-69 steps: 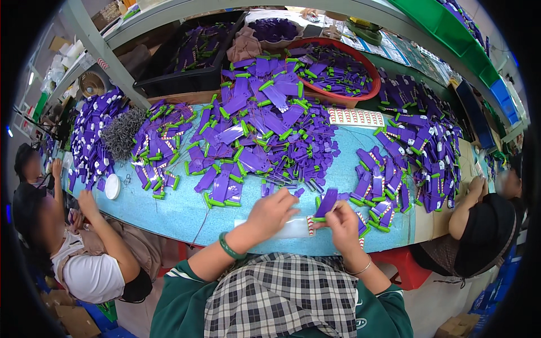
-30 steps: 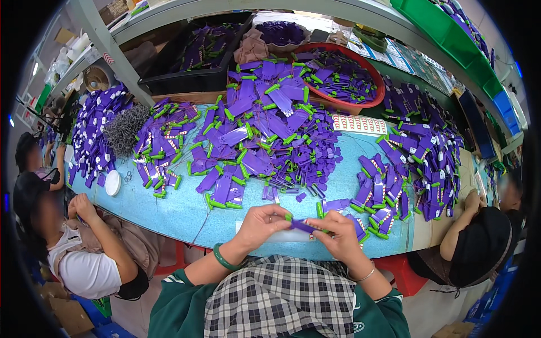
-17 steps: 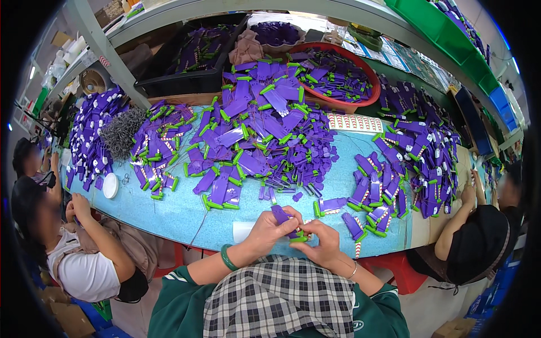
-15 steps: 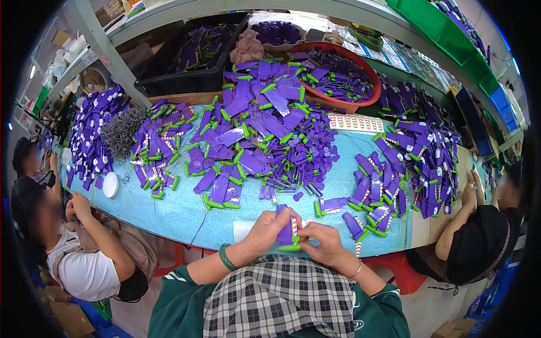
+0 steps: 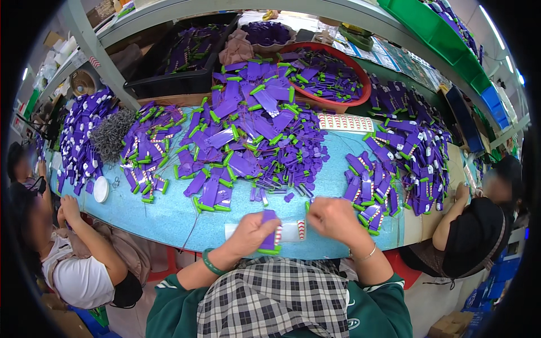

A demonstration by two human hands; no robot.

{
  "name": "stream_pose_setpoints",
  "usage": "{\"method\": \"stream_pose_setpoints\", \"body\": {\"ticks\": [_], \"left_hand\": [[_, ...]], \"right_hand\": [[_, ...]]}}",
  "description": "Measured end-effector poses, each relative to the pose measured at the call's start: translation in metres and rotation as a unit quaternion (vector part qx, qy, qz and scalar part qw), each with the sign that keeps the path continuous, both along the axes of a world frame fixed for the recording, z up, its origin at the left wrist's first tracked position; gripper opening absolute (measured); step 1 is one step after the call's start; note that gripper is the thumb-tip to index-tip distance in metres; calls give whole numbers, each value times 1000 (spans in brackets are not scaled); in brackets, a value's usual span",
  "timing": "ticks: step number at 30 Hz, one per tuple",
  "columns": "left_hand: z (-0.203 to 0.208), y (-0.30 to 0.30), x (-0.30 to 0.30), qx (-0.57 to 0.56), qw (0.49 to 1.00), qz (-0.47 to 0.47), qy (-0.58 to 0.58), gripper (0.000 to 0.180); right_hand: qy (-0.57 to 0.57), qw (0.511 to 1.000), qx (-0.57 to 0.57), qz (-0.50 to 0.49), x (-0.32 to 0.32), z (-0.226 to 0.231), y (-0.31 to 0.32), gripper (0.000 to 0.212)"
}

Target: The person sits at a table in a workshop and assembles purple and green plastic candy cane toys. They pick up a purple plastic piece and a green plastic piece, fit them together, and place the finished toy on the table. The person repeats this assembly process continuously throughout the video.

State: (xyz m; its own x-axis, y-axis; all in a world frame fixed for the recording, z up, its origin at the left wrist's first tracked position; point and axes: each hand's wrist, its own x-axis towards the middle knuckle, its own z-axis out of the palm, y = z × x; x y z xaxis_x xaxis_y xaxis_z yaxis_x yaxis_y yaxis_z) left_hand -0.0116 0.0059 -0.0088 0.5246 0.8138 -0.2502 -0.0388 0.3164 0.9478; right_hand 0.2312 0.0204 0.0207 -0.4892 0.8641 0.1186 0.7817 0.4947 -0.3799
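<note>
My left hand (image 5: 248,234) pinches a flat purple plastic piece (image 5: 268,228) with a green end and a red-and-white striped sticker along its edge. Under and beside it lies a white sticker strip (image 5: 289,232) with one striped sticker (image 5: 301,229) at its right end. My right hand (image 5: 333,219) is curled low over the table, just right of the strip. The green end (image 5: 307,207) of another purple piece pokes out by its fingers; the rest is covered, so I cannot make out what they grip.
A big heap of purple and green pieces (image 5: 242,124) fills the middle; stickered pieces (image 5: 417,158) pile up at the right. Behind stand a red basin (image 5: 365,84) and a black crate (image 5: 169,87). A white lid (image 5: 101,189) lies left. People sit on both sides.
My right hand has let go of the stickered piece and moved right and forward over a loose piece on the table. My left hand keeps its hold; the view has shifted slightly.
</note>
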Motion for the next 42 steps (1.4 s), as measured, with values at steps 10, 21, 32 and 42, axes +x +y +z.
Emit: {"method": "stream_pose_setpoints", "body": {"ticks": [10,21,32,42], "left_hand": [[13,19,-17,-67,945,195,-253,12],[-9,5,9,-122,966,97,-208,14],[-6,-4,18,-114,971,42,-205,17],[-12,-5,23,34,994,37,-92,13]], "right_hand": [[11,987,78,-143,8,-43,43,15],[219,975,-16,-37,-5,20,4,18],[228,958,157,79,-42,0,-21,21],[407,892,-152,-122,-38,-9,-30,13]]}}
